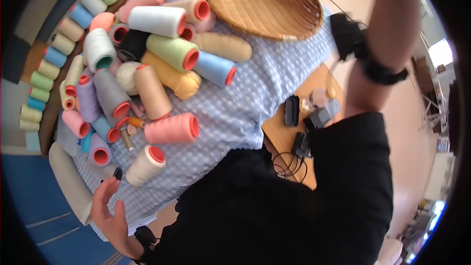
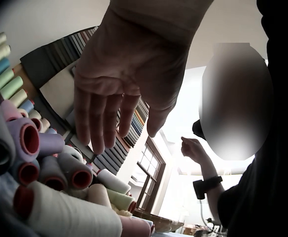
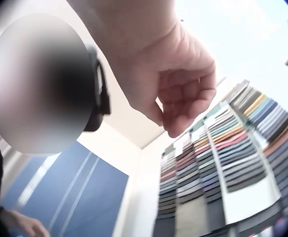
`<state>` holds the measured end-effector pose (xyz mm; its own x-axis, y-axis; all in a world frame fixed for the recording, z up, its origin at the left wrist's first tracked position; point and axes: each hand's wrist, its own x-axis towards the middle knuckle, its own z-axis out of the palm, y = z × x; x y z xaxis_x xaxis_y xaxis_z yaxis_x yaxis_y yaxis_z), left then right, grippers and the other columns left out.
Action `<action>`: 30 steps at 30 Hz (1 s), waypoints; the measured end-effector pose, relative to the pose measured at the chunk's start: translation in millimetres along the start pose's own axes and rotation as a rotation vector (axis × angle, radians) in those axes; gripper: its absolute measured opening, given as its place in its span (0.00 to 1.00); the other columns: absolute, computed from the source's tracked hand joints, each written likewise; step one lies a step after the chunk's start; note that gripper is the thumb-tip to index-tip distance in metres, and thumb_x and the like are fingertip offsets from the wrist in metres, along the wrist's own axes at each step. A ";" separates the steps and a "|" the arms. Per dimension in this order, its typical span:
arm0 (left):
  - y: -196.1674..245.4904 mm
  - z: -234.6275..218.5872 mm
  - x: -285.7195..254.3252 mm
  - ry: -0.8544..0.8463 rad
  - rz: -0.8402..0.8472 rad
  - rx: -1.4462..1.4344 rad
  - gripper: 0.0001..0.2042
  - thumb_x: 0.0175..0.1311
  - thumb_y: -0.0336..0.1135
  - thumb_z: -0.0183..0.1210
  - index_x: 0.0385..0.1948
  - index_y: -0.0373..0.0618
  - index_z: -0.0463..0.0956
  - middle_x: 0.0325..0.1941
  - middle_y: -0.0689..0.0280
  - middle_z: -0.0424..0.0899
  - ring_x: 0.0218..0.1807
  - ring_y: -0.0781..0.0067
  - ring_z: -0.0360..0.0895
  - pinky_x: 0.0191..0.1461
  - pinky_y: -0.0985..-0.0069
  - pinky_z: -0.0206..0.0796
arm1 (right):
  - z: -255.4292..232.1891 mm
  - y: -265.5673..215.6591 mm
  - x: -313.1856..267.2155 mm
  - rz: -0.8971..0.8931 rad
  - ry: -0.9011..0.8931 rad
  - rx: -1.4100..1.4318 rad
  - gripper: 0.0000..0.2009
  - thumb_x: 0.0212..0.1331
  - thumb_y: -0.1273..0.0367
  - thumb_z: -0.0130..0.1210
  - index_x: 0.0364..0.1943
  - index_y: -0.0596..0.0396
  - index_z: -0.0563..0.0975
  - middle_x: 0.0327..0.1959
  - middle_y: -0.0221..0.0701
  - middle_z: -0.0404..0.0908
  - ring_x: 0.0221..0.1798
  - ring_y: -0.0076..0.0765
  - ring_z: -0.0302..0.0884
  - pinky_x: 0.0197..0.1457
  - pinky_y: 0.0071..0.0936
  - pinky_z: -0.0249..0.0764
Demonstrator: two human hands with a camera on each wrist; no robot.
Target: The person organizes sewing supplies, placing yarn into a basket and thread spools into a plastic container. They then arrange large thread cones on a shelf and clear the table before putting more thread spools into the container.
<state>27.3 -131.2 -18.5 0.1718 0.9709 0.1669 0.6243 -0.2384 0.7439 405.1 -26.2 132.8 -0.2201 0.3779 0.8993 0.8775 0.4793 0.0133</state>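
My left hand (image 1: 110, 218) is at the table's near left edge, fingers extended and thumb apart, holding nothing. In the left wrist view the same hand (image 2: 129, 74) shows its palm, the fingers hanging loosely. Just beyond its fingertips lie a grey thread cone with a black end (image 1: 117, 173) and a cream thread cone (image 1: 146, 166) with a red end. My right arm is raised, its hand beyond the top of the head view. In the right wrist view the right hand (image 3: 183, 89) has curled fingers, the thumb close to the fingertips, with nothing visible in it.
Many coloured thread cones (image 1: 171, 128) are piled on the checked cloth (image 1: 218, 122). A woven basket (image 1: 265, 2) lies at the back. Smaller spools line the rack at left. A wooden surface (image 1: 279, 135) at right bears a black case (image 1: 291, 111) and cables.
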 end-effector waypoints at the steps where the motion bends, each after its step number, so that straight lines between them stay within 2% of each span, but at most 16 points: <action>1: -6.7 -0.6 -4.5 0.040 -0.012 -0.013 0.22 0.49 0.24 0.53 0.50 0.31 0.69 0.47 0.53 0.77 0.48 0.61 0.76 0.56 0.68 0.65 | -13.1 16.5 -0.4 0.416 -0.197 -0.215 0.16 0.61 0.61 0.52 0.26 0.60 0.79 0.16 0.32 0.78 0.16 0.23 0.75 0.20 0.14 0.72; 2: -12.7 -0.7 -8.2 0.081 -0.027 -0.028 0.21 0.51 0.24 0.52 0.51 0.31 0.68 0.47 0.52 0.77 0.49 0.61 0.76 0.56 0.68 0.65 | -19.8 8.9 8.4 0.831 -0.392 -0.431 0.16 0.61 0.61 0.51 0.25 0.60 0.79 0.16 0.33 0.78 0.16 0.23 0.76 0.20 0.13 0.71; 3: -18.0 -1.7 -11.9 0.051 -0.028 -0.035 0.21 0.51 0.24 0.52 0.51 0.31 0.68 0.47 0.52 0.77 0.49 0.61 0.76 0.56 0.68 0.65 | -53.4 49.5 -30.8 0.328 -0.706 -0.205 0.18 0.57 0.57 0.54 0.31 0.62 0.78 0.22 0.38 0.80 0.23 0.31 0.80 0.26 0.20 0.75; 4: -22.6 -2.6 -15.2 0.062 -0.039 -0.046 0.20 0.54 0.25 0.51 0.51 0.30 0.67 0.47 0.52 0.77 0.49 0.61 0.76 0.56 0.68 0.65 | -65.5 84.7 -61.6 0.344 -0.722 -0.217 0.18 0.57 0.57 0.54 0.31 0.62 0.78 0.22 0.38 0.80 0.23 0.31 0.80 0.26 0.20 0.75; 6: -25.9 2.6 -14.6 0.069 -0.055 -0.065 0.20 0.56 0.25 0.50 0.52 0.29 0.66 0.48 0.51 0.76 0.49 0.61 0.76 0.56 0.68 0.65 | -66.4 134.2 -111.9 0.744 -1.249 -0.360 0.10 0.62 0.66 0.48 0.30 0.58 0.75 0.22 0.29 0.77 0.20 0.25 0.75 0.16 0.23 0.70; 7: -25.6 4.1 -13.8 0.058 -0.062 -0.068 0.19 0.58 0.26 0.50 0.52 0.29 0.66 0.48 0.50 0.76 0.50 0.60 0.76 0.56 0.68 0.65 | -62.6 128.2 -130.8 0.970 -1.314 -0.342 0.13 0.62 0.63 0.50 0.29 0.59 0.75 0.21 0.30 0.77 0.15 0.24 0.73 0.14 0.19 0.68; 9: -24.8 7.5 -11.4 0.045 -0.066 -0.074 0.19 0.59 0.26 0.49 0.52 0.28 0.65 0.48 0.50 0.76 0.50 0.60 0.76 0.56 0.68 0.65 | -52.8 125.5 -182.6 1.031 -1.530 -0.248 0.15 0.58 0.60 0.54 0.30 0.62 0.77 0.23 0.34 0.79 0.17 0.26 0.76 0.15 0.21 0.70; 10: -24.3 10.0 -9.4 0.031 -0.057 -0.086 0.19 0.59 0.27 0.49 0.52 0.28 0.66 0.48 0.50 0.76 0.50 0.61 0.76 0.56 0.68 0.65 | -47.2 115.9 -211.3 0.995 -1.425 -0.200 0.15 0.57 0.61 0.55 0.31 0.63 0.77 0.24 0.38 0.79 0.18 0.30 0.77 0.18 0.24 0.72; 11: -22.7 11.3 -8.1 0.017 -0.049 -0.096 0.19 0.59 0.27 0.50 0.52 0.29 0.66 0.48 0.50 0.77 0.49 0.61 0.76 0.56 0.68 0.65 | -33.7 99.4 -220.6 0.914 -1.505 -0.232 0.15 0.55 0.62 0.57 0.31 0.63 0.77 0.26 0.41 0.79 0.23 0.39 0.78 0.25 0.31 0.75; 12: -19.8 12.1 -7.0 0.014 -0.044 -0.094 0.19 0.59 0.27 0.50 0.52 0.29 0.66 0.48 0.50 0.77 0.49 0.61 0.76 0.56 0.68 0.65 | -27.2 96.1 -259.2 0.637 -1.414 -0.232 0.16 0.56 0.60 0.55 0.31 0.62 0.77 0.28 0.43 0.79 0.30 0.47 0.79 0.34 0.37 0.75; 14: -13.5 12.0 -2.9 -0.021 0.008 -0.080 0.19 0.58 0.28 0.51 0.51 0.29 0.67 0.47 0.50 0.77 0.49 0.61 0.76 0.56 0.68 0.65 | -4.5 53.9 -264.8 0.743 -1.582 -0.248 0.19 0.55 0.56 0.52 0.31 0.62 0.77 0.30 0.46 0.80 0.34 0.52 0.79 0.36 0.41 0.75; 16: -15.5 11.0 -3.2 -0.030 0.027 -0.074 0.19 0.58 0.28 0.51 0.51 0.29 0.67 0.47 0.51 0.77 0.49 0.61 0.76 0.56 0.68 0.66 | 11.2 46.7 -317.9 0.775 -1.540 -0.202 0.26 0.52 0.54 0.56 0.41 0.69 0.70 0.29 0.48 0.79 0.34 0.53 0.79 0.36 0.39 0.76; 17: -16.8 11.3 -3.7 -0.028 0.029 -0.069 0.19 0.57 0.28 0.52 0.51 0.29 0.67 0.47 0.51 0.77 0.48 0.61 0.76 0.55 0.68 0.66 | 15.7 40.1 -326.4 0.858 -1.514 -0.215 0.28 0.49 0.54 0.58 0.40 0.71 0.72 0.35 0.46 0.80 0.37 0.50 0.81 0.39 0.38 0.77; 19: -15.3 13.1 -6.3 -0.009 0.024 -0.068 0.19 0.57 0.28 0.52 0.51 0.29 0.67 0.47 0.51 0.77 0.48 0.61 0.76 0.55 0.68 0.66 | 24.7 44.1 -361.7 0.854 -1.552 -0.221 0.36 0.48 0.52 0.60 0.50 0.71 0.62 0.34 0.47 0.80 0.38 0.50 0.80 0.38 0.38 0.77; 26: -14.4 15.2 -5.5 0.015 0.007 -0.040 0.19 0.54 0.29 0.54 0.49 0.30 0.69 0.44 0.52 0.78 0.45 0.61 0.77 0.52 0.69 0.67 | 31.8 32.3 -379.7 0.863 -1.571 -0.236 0.48 0.44 0.57 0.61 0.64 0.68 0.46 0.32 0.45 0.80 0.35 0.47 0.81 0.35 0.38 0.76; 30: -9.4 12.9 -0.7 -0.008 0.029 -0.028 0.20 0.53 0.30 0.55 0.48 0.30 0.70 0.43 0.52 0.79 0.45 0.61 0.77 0.52 0.69 0.67 | 19.3 38.3 -358.5 0.805 -1.715 -0.121 0.43 0.38 0.55 0.59 0.60 0.64 0.57 0.28 0.45 0.79 0.32 0.48 0.79 0.34 0.39 0.74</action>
<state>31.2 -129.9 -33.9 0.1952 0.9635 0.1835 0.5975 -0.2651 0.7567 509.4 -128.0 -197.5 0.1396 0.7587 -0.6363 0.9773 -0.2091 -0.0348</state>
